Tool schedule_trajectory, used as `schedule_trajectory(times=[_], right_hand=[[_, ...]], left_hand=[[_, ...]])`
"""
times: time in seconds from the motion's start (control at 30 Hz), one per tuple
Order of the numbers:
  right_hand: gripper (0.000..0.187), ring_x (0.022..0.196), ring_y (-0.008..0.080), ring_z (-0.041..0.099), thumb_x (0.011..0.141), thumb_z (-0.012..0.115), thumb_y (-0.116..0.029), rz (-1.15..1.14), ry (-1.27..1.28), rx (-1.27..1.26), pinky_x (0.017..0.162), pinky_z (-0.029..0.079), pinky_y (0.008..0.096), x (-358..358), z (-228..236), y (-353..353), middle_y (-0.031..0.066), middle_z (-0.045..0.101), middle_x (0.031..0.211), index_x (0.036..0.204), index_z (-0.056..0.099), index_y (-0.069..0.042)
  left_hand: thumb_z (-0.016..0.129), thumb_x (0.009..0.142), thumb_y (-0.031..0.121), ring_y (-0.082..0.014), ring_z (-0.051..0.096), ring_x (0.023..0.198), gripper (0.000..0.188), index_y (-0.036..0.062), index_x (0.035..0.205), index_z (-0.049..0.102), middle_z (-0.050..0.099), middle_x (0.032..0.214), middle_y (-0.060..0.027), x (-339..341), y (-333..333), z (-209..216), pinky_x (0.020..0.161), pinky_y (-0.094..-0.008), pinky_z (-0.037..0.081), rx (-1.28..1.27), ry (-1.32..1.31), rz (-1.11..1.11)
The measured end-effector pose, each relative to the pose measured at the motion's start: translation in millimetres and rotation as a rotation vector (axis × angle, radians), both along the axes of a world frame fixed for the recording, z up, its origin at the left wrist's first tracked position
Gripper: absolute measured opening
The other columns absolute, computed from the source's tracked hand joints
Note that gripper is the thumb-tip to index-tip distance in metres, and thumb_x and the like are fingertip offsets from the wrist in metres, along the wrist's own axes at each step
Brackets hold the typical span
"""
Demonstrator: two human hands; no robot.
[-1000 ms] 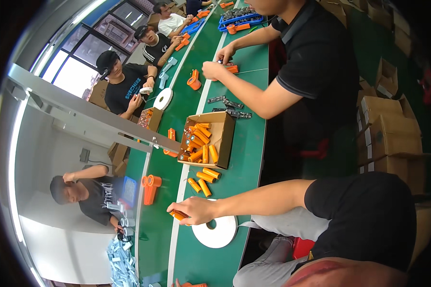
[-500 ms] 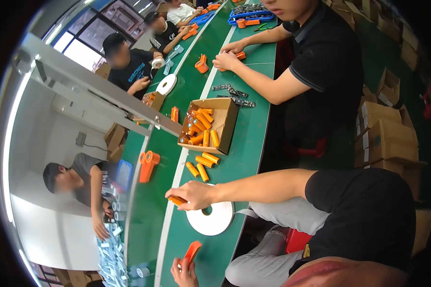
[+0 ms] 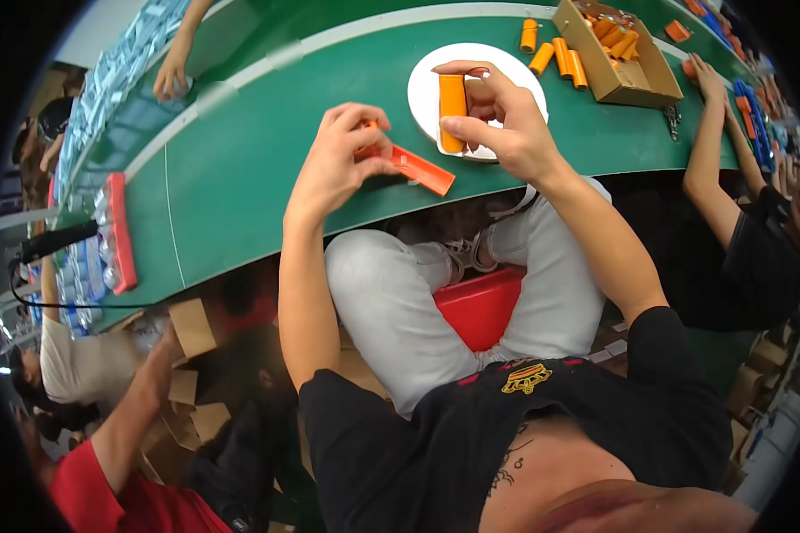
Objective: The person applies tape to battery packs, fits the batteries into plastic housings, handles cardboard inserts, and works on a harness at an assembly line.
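My left hand (image 3: 340,162) pinches one end of an orange plastic shell (image 3: 425,172), a long open trough that slants toward the table's near edge. An orange cylindrical battery (image 3: 452,105) is gripped in my right hand (image 3: 514,124), thumb on its near end and fingers behind it. It stands roughly on end in view, over a white roll of tape (image 3: 424,82) that my right hand partly covers. Several more orange batteries (image 3: 563,58) lie just right of the roll.
A cardboard box (image 3: 627,86) of orange batteries stands at the far right of the green table (image 3: 267,169). Across a pale rail lie many light-blue parts (image 3: 120,75), near a co-worker's hand (image 3: 172,78). Another co-worker's arm (image 3: 713,178) rests at the right.
My view has swung round toward my own lap and the table before me. Both hands still hold the shell and the battery, and they are now nearer each other.
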State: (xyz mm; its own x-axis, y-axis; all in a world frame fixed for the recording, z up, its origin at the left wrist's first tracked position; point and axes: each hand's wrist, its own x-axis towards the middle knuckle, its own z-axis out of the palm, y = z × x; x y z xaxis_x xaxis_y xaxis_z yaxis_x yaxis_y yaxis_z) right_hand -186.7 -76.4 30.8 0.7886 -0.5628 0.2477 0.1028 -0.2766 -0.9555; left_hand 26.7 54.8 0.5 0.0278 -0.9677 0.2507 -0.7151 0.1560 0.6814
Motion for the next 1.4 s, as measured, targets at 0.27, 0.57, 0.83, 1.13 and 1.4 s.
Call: schedule_trajectory(times=[0.27,0.57,0.83,1.13,1.4], right_hand=[[0.049,0.063,0.0086,0.062,0.082,0.069,-0.006,0.111,0.194,-0.249,0.058,0.047,0.0225,13.1,-10.1,11.9,0.0058,0.065,0.084,0.129,0.056,-0.006],[0.049,0.065,0.0162,0.062,0.08,0.072,-0.009,0.14,0.204,-0.562,0.06,0.049,0.0295,18.8,-18.3,17.7,0.0073,0.061,0.081,0.127,0.059,-0.01],[0.025,0.079,0.0344,0.065,0.087,0.064,-0.018,0.189,0.24,-0.752,0.067,0.052,0.0434,20.2,-28.3,22.1,0.0116,0.066,0.086,0.111,0.06,-0.011],[0.015,0.063,0.0351,0.064,0.097,0.054,-0.026,0.175,0.393,-0.861,0.055,0.05,0.0475,35.1,-52.6,20.1,0.0117,0.061,0.067,0.101,0.058,-0.013],[0.03,0.067,0.0299,0.062,0.091,0.063,-0.022,0.106,0.342,-0.996,0.057,0.051,0.0388,22.0,-43.5,32.2,0.0092,0.059,0.077,0.12,0.061,-0.014]], left_hand=[[0.06,0.093,0.011,-0.0244,0.052,0.111,0.009,0.0038,0.098,0.062,0.063,0.103,-0.0062,-6.5,0.1,-0.4,0.09,-0.035,0.047,0.012,0.275,0.13],[0.057,0.095,0.015,-0.026,0.052,0.111,0.013,0.0031,0.099,0.061,0.063,0.101,-0.0071,-5.7,-1.4,-5.3,0.09,-0.0366,0.047,-0.042,0.261,0.139],[0.058,0.092,0.013,-0.0259,0.054,0.109,0.009,0.0064,0.096,0.063,0.065,0.097,-0.0056,-4.2,-4.5,-9.9,0.095,-0.0391,0.041,-0.074,0.161,0.11],[0.06,0.089,0.013,-0.0282,0.055,0.107,0.009,0.0076,0.094,0.064,0.066,0.098,-0.0068,-7.5,-6.0,-9.5,0.093,-0.0398,0.043,-0.06,0.121,0.124],[0.061,0.086,0.001,-0.0217,0.055,0.1,0.01,0.0043,0.095,0.064,0.063,0.1,-0.0082,-19.9,4.9,-2.1,0.079,-0.0312,0.048,-0.163,0.229,0.187]])
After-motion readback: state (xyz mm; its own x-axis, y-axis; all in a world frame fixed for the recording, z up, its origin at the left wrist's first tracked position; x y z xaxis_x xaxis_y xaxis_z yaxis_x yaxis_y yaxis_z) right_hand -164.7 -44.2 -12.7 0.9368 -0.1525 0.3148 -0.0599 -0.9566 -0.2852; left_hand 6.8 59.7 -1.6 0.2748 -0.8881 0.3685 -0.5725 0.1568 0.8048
